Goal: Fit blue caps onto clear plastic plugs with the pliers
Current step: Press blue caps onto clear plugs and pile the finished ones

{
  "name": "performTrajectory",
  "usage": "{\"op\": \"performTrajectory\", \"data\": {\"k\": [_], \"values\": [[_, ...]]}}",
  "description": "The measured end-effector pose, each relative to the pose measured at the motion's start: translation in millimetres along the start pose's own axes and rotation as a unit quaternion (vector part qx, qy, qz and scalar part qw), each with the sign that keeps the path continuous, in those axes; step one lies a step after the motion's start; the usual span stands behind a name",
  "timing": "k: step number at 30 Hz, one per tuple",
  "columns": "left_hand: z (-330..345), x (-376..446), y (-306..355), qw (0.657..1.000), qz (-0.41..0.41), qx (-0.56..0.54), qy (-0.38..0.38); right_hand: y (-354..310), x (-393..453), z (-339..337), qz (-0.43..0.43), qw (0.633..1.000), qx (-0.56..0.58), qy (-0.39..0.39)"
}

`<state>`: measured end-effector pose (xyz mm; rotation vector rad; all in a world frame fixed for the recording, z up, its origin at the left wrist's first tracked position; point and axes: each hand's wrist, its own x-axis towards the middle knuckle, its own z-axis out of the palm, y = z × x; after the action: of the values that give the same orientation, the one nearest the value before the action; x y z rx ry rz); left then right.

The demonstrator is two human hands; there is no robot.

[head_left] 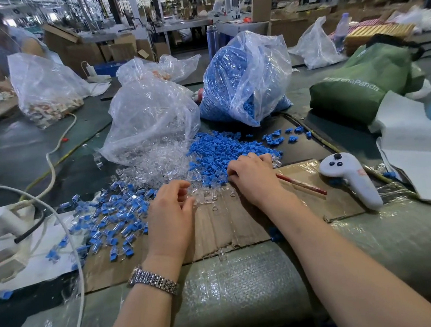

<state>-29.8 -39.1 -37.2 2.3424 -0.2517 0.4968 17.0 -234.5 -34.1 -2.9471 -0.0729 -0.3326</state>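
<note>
Your left hand (170, 209) rests on the cardboard (240, 226) with its fingers curled over a few clear plugs (207, 196); whether it pinches one cannot be told. Your right hand (252, 177) lies palm down with its fingers bent into the near edge of the blue caps (218, 150); what they hold, if anything, is hidden. The pliers (302, 183) lie just right of your right wrist, red handles showing, touched by neither hand.

The loose plugs sit between your two hands and spread ahead of the left one. The caps are heaped directly ahead of your right hand. Left of your left hand lies a scatter of capped plugs (110, 219).

Beyond the left hand stands an open plug bag (150, 117), spilling toward you. Beyond the right hand stands the cap bag (246, 77). A white controller (351, 177) lies right of the pliers, apart from them. A green bag (363, 80) sits farther right and ahead. A watch (154, 280) is on your left wrist. White cables (52, 162) run well left of your left hand.
</note>
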Motion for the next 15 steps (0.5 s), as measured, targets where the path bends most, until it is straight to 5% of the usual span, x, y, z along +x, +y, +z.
{"op": "performTrajectory", "data": {"k": [7,15], "values": [[-8,2,-1,0.987,-0.058,-0.151,-0.008,1,-3,-4,0.003,1.0,0.019,0.013],[-11,4,-5,0.897,-0.137,-0.416,-0.06,-5,-15,-3,-0.032,0.997,-0.064,0.001]]}}
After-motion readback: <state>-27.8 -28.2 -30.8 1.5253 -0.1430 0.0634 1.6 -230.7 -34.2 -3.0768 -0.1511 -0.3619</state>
